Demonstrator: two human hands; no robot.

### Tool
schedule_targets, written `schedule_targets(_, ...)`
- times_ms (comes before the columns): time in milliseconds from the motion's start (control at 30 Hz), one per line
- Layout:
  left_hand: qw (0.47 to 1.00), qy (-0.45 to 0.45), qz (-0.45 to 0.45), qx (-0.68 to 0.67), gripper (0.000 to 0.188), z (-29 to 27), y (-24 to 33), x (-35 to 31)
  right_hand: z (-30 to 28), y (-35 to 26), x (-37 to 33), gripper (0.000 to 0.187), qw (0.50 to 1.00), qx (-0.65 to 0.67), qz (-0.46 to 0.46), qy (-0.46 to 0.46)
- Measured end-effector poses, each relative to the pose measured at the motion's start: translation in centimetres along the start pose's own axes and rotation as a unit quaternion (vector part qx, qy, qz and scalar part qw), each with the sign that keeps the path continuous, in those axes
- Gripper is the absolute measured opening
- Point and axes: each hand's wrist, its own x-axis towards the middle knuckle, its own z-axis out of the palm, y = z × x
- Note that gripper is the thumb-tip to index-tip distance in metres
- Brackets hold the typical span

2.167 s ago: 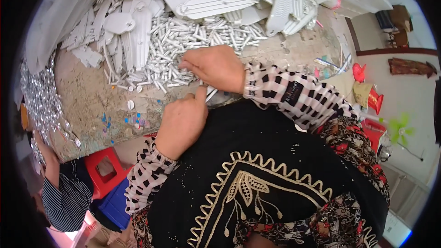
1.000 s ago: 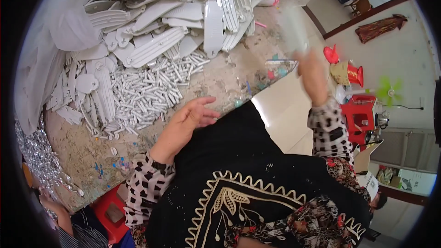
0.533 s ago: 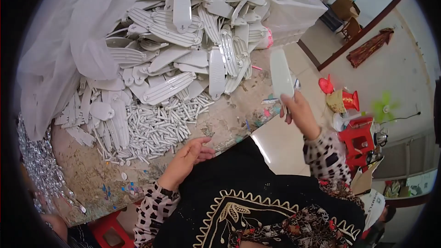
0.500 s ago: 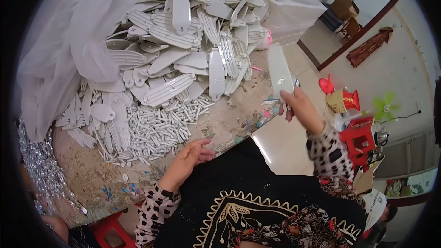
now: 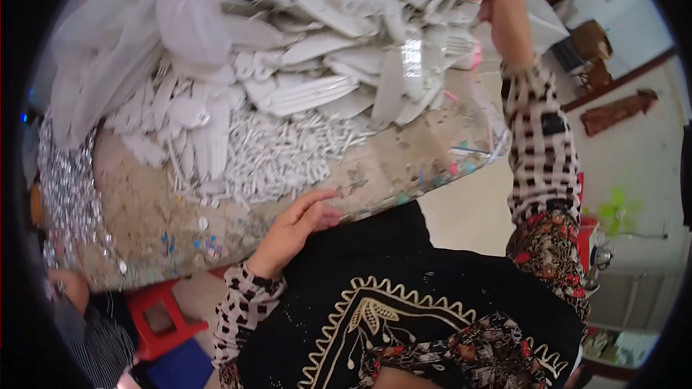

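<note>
My right hand (image 5: pixel 506 18) is raised over the right side of a big heap of white plastic pieces (image 5: pixel 310 94), long, flat and ribbed. Its fingers are apart, slightly blurred, and I see nothing between them. My left hand (image 5: pixel 294 232) hovers at the table's near edge, fingers loosely stretched and holding nothing. Closest to it lies a pile of small white rod-like pieces (image 5: pixel 277 151), just beyond the fingertips.
Translucent white sheeting (image 5: pixel 108 65) surrounds the heap on the worn table (image 5: pixel 137 216). Silver tinsel-like strands (image 5: pixel 68 180) hang at the left. Another person's hand (image 5: pixel 71 289) is at the lower left, near a red stool (image 5: pixel 162 320). A green fan (image 5: pixel 616 209) stands at the right.
My right hand has moved up and away to the heap; the white flat piece it held no longer shows in it. My left hand stays near the table edge. The whole view has shifted.
</note>
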Motion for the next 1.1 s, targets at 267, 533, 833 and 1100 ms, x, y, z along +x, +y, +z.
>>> schedule_targets(267, 0.999, 0.053, -0.01, -0.001, 0.044, -4.7, -1.1, -3.9, 21.0, 0.6, -18.5, 0.026, 0.875, -0.267, -0.316, -0.252)
schedule_targets(533, 0.977, 0.193, 0.088, 0.016, 0.038, -10.6, 0.5, -7.7, 24.5, 0.1, -17.0, 0.027, 0.765, -0.44, -0.351, -0.314)
schedule_targets(833, 0.598, 0.431, 0.248, 0.628, 0.041, -23.0, 7.1, -5.1, 19.7, -3.7, -23.3, 0.041, 0.843, -0.341, -0.201, -0.364)
schedule_targets(1100, 0.516, 0.244, 0.185, 0.8, 0.056, -27.8, 11.0, 0.6, 15.8, 1.6, -25.8, 0.041, 0.867, 0.146, 0.265, -0.396)
